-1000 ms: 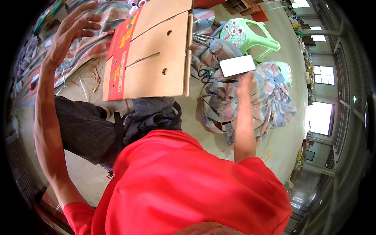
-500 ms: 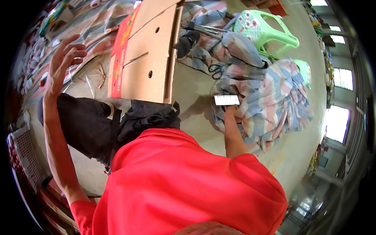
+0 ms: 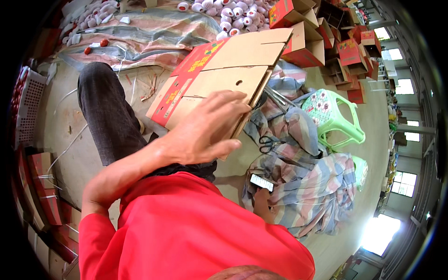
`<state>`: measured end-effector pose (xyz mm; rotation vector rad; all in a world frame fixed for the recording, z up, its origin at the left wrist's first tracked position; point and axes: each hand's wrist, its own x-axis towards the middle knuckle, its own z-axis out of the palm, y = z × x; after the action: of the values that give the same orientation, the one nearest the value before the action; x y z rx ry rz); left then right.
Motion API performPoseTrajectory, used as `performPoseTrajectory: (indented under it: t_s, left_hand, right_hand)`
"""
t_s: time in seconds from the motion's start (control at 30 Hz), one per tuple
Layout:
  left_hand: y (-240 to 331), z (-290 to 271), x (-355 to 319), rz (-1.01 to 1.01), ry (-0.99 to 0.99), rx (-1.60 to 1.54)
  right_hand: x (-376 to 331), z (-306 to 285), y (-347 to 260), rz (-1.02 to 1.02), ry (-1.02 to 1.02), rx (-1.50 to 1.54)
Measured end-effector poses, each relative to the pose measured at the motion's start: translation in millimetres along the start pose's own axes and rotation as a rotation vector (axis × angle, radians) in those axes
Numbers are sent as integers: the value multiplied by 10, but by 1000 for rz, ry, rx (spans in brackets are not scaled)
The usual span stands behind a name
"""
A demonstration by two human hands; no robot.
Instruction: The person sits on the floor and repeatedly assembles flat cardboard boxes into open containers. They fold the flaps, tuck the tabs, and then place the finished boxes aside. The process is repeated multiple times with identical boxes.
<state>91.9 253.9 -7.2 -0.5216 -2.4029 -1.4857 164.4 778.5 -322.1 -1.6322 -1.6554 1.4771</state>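
Observation:
A flattened cardboard carton (image 3: 219,77), brown with a red printed band along one side, lies across my lap. Over its near end is my left hand (image 3: 200,128), fingers stretched and thumb apart, holding nothing. Whether the palm touches the cardboard I cannot tell. Off to my right, my right hand (image 3: 262,195) is closed around a smartphone (image 3: 262,182) with a lit white screen. Its fingers are mostly hidden under the phone. A crumpled striped cloth sheet (image 3: 322,175) lies beside that hand, with black-handled scissors (image 3: 268,144) just beyond the phone.
Light green plastic stools (image 3: 329,114) stand on the right. Open red-and-brown cartons (image 3: 347,56) pile up at the far right. Fruits in foam nets (image 3: 235,16) lie on a striped sheet (image 3: 154,32) ahead. A white crate (image 3: 32,102) and stacked cartons (image 3: 44,172) are at left.
My left hand has come from the raised far left across to the carton's near end. The view has turned, bringing the carton pile into sight. The phone stays in my right hand.

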Motion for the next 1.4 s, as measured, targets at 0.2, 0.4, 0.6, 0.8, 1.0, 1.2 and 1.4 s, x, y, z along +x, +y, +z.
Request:
performPoseTrajectory:
  t_s: [0.2,0.4,0.6,0.8,1.0,1.2,1.4]
  left_hand:
    - [-82,407,-90,-59,186,-85]
    - [16,356,-121,-184,230,-188]
    - [60,-168,-260,-241,316,-181]
    - [47,-814,-467,-325,325,-292]
    - [-101,-1226,-488,-227,347,-317]
    - [-371,-1864,-456,-116,351,-388]
    - [-486,-1884,-362,-49,169,-311]
  right_hand:
    - [-494,297,-400,-176,-27,-89]
    - [-648,1733,-842,-432,-557,29]
    - [-2726,3201,-2344,-963,-1072,155]
    - [-4099,3479,-3319,-635,-1572,191]
    - [-4601,3922,-3324,-683,-1743,175]
    - [-4813,4027,-3204,-721,-1581,293]
    - [-4991,4277,-3168,-1059,-1442,277]
